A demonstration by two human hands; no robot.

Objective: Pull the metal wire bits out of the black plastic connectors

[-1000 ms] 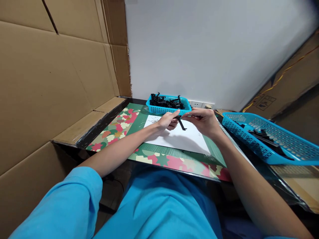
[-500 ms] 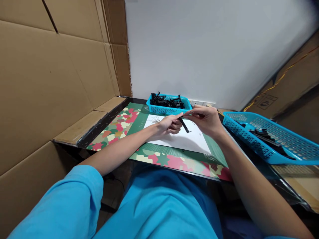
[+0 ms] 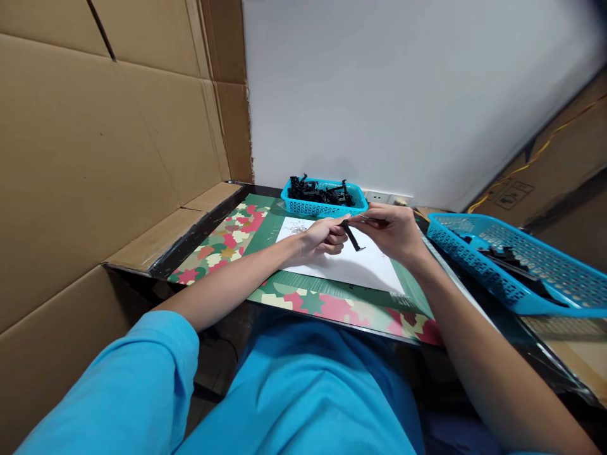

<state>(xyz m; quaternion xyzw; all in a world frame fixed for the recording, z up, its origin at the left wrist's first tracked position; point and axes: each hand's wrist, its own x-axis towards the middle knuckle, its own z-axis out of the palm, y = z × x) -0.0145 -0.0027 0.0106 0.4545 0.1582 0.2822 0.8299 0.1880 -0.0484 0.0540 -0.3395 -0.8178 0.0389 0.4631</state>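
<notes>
My left hand (image 3: pixel 326 236) is closed around a narrow black plastic part (image 3: pixel 351 236), whose hooked lower end sticks out toward me. My right hand (image 3: pixel 391 229) pinches a slim metallic tool (image 3: pixel 364 217) at the upper end of that part, and the fingertips of both hands nearly meet there. Too little of the tool shows to tell its kind. Below the hands lies a white sheet (image 3: pixel 341 272), with a scatter of tiny metal pieces (image 3: pixel 298 227) at its far left, partly behind my left wrist.
A blue basket (image 3: pixel 317 208) heaped with black plastic parts stands at the back against the wall. To the right, a larger blue basket (image 3: pixel 478 268) holds more black pieces. Beneath the sheet is a green patterned mat (image 3: pixel 222 243). A cardboard wall (image 3: pixel 142 139) borders the left side.
Both hands stay at nearly the same place, with the black part still in the left. The right fingers have shifted slightly at its upper end. The whole view has moved a little.
</notes>
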